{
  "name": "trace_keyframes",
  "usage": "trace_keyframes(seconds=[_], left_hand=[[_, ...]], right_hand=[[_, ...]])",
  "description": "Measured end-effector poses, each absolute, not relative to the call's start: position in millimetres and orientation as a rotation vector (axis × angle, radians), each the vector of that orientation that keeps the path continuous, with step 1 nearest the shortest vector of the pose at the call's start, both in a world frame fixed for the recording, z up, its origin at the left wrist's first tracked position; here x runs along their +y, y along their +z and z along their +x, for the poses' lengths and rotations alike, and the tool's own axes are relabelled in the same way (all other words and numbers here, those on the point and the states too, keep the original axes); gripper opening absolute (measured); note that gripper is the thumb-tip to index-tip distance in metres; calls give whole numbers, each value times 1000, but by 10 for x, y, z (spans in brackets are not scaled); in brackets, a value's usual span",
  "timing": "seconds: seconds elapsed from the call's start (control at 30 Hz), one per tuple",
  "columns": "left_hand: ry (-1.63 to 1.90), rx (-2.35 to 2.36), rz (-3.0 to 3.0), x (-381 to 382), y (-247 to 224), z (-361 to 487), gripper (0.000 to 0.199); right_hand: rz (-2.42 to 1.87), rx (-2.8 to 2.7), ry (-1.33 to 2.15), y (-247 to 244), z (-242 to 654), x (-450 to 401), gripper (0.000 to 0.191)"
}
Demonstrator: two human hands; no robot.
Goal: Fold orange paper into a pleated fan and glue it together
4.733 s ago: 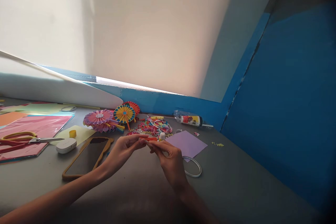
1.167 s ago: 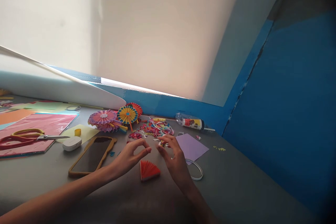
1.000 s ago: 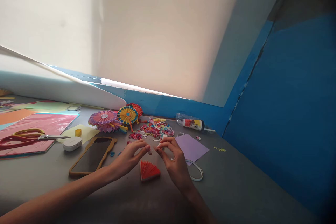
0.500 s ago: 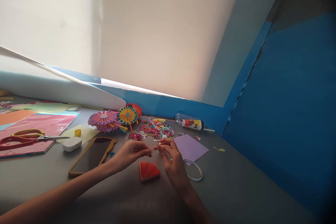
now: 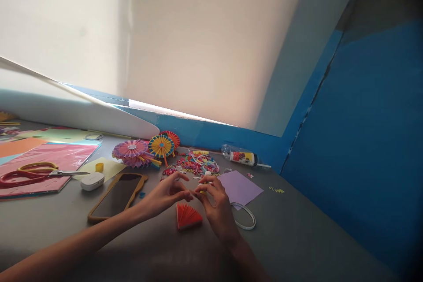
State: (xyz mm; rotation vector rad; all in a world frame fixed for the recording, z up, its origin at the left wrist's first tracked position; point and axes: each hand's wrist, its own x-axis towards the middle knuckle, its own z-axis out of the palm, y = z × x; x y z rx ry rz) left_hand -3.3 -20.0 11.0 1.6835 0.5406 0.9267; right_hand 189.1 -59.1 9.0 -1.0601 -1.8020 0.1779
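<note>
Over the grey table, my left hand (image 5: 170, 194) has its thumb and fingers apart, the thumb tip close to the fingertips of my right hand (image 5: 216, 202). The fingers of my right hand are pinched together; whatever is between them is too small to make out. Below and between both hands lies a folded orange-red paper fan (image 5: 188, 217), its pleats spread, with neither hand on it. Just behind my right fingers, something with a white top (image 5: 207, 173) is partly hidden. A purple paper square (image 5: 243, 188) and a white ring (image 5: 253, 222) lie beside my right hand.
A phone (image 5: 117, 196), white case (image 5: 92, 181) and yellow cap (image 5: 99, 167) lie left. Red-handled scissors (image 5: 26, 175) rest on packaged paper (image 5: 61, 158). Paper rosettes (image 5: 161, 145), colourful scraps (image 5: 198, 161) and a labelled bottle (image 5: 243, 157) are along the blue wall (image 5: 357, 141).
My left hand's fingers have spread wider, and its thumb has come nearer my right hand. My right fingertips have dropped slightly and shifted left. The paper fan stays put.
</note>
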Motion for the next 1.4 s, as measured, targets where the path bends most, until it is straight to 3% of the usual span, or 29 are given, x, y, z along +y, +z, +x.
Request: trace_keyframes(seconds=[0.37,0.53,0.7,0.8,0.9,1.13,1.4], left_hand=[[1088,626,1650,-30,99,-70,35],[1087,867,1732,86,95,-210,48],[735,863,2166,-277,-42,-25,96],[828,796,2287,-392,-136,86,81],[1010,761,2054,-358,-143,112,72],[1070,606,1169,-284,96,41,90],[1067,453,987,-330,136,83,111]], right_hand=[[-869,-1855,40,4,1832,-666,14],[-832,-1658,137,82,1882,-729,10],[-906,-1458,142,141,1915,-741,22],[-927,-1484,168,120,1898,-745,26],[-914,-1496,241,101,1874,-740,38],[-863,-1501,657,2,1772,-674,96],[-780,-1392,867,13,1725,-645,91]])
